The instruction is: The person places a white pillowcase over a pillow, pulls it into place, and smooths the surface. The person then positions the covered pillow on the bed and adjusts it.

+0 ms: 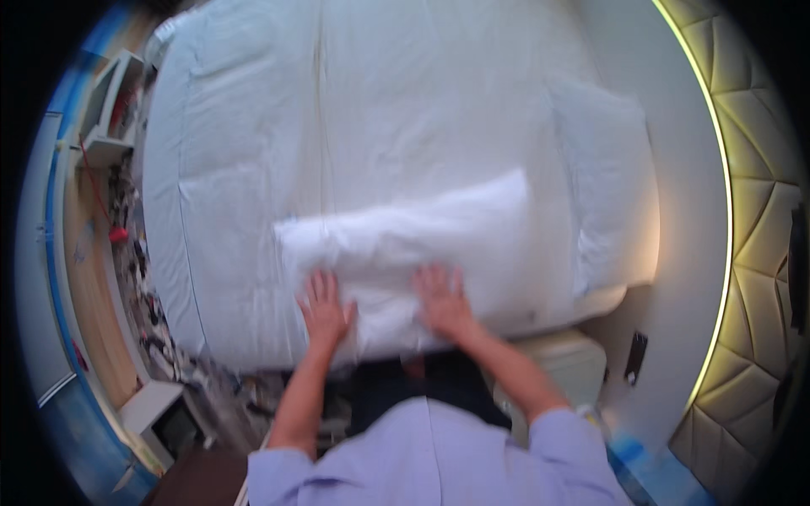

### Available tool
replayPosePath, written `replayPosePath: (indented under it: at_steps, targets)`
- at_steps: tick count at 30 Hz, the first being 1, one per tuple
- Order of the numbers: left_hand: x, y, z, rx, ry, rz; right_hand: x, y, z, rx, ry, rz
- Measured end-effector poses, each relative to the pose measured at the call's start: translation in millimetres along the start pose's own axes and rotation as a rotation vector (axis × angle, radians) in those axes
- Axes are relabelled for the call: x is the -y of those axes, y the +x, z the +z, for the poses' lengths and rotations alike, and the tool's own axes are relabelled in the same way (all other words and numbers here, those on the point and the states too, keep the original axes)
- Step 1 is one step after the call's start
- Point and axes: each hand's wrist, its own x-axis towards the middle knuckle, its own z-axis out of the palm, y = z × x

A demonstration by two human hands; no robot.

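Note:
A folded white cloth (396, 236), perhaps a sheet or pillowcase, lies near the close edge of a bed with pale bedding (405, 110). My left hand (326, 310) rests flat on the cloth's near left part, fingers apart and pointing away from me. To its right, my right hand (440, 299) presses flat on the same cloth, its fingers spread and slightly blurred. Neither hand grips anything. A white pillow (607, 185) sits at the bed's right end.
Beside the bed at near right stands a pale rounded bedside table (557, 363). A padded, faceted wall panel (751, 253) with a lit strip runs along the right. White box-like units (160, 413) and floor clutter (156, 337) line the left.

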Motion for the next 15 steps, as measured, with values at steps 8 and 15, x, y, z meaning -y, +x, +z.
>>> replayPosePath:
  at_steps: [8,15]
  targets:
    - [-82,38,-132,-0.683,-0.340,0.300,-50,47,-130,-0.536,-0.035,0.131]
    - [6,78,31,-0.014,0.045,-0.096,-238,40,-27,0.048,-0.068,0.940]
